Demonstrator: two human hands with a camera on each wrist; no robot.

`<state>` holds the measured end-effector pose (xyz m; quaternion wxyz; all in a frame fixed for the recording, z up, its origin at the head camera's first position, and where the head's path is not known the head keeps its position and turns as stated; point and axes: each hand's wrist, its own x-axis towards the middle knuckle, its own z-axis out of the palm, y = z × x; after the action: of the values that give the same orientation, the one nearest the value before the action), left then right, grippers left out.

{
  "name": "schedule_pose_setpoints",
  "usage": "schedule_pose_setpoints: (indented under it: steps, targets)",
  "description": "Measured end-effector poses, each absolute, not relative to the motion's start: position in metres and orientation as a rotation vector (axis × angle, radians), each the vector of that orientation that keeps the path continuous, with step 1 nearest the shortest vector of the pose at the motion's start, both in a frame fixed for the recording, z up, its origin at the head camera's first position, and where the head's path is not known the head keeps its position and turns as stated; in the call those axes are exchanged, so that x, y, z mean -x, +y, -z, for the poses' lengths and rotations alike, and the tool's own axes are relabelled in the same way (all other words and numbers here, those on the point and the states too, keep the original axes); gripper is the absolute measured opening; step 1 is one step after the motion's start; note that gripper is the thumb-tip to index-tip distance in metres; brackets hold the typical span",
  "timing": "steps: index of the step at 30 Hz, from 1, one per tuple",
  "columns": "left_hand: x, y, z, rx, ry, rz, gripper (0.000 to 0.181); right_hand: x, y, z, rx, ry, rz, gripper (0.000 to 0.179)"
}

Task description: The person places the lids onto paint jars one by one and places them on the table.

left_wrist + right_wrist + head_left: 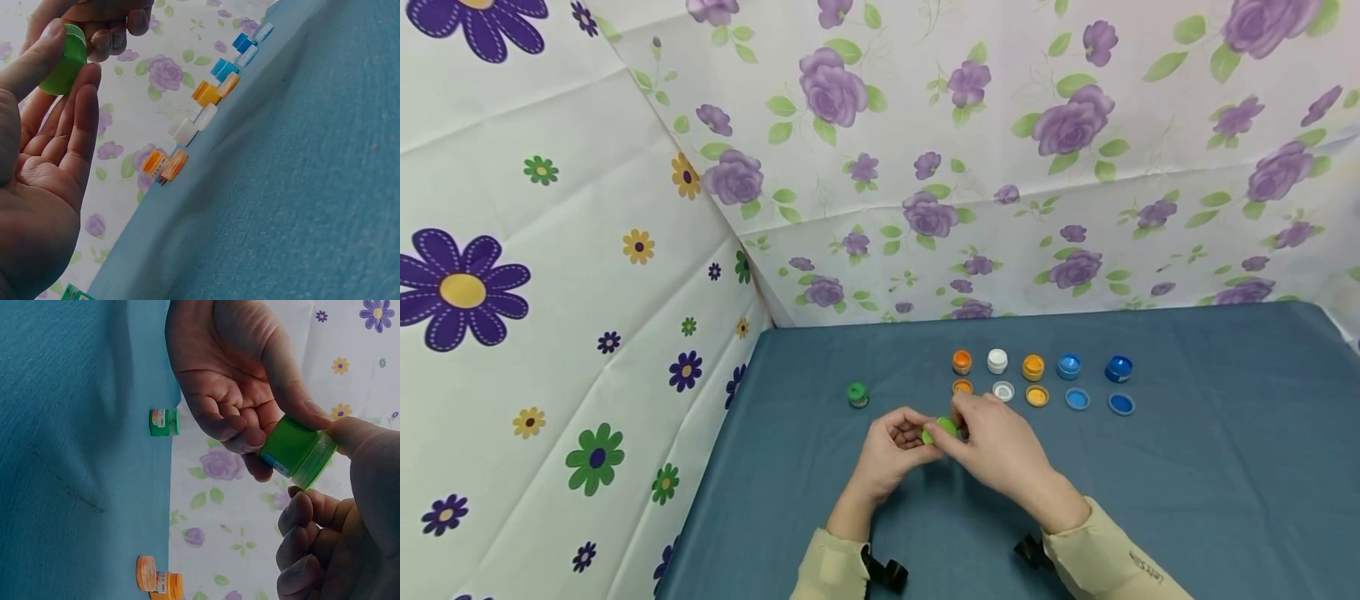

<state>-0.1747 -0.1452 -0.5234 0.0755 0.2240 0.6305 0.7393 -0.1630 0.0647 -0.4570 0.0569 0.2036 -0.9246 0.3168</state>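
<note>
The left hand (889, 452) pinches a light green jar (290, 444). The right hand (998, 442) pinches its lid (316, 460). A darker green jar (857, 395) stands nearby.

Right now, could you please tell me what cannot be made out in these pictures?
Head: near part of the orange lid, hidden by the right hand.
Left wrist: most of the dark green paint jar, cut off by the bottom edge.
Right wrist: lettering on the light green paint jar, too small to read.
</note>
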Motion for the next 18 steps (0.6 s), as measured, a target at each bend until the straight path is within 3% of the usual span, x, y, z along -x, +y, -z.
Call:
schedule_pose_setpoints:
  steps: [11,18]
  targets:
    - [0.1748,-0.1461,0.5195,-0.643,1.894,-2.167,0.046,0.1632,0.0664,0.4577,-0.633,-2.801,-0.936,0.038]
    - [0.1741,-0.1447,0.5193,-0.591,1.961,-2.122,0.043,0.1630,0.0720,0.4585,-0.587,-2.824,-1.011,0.037]
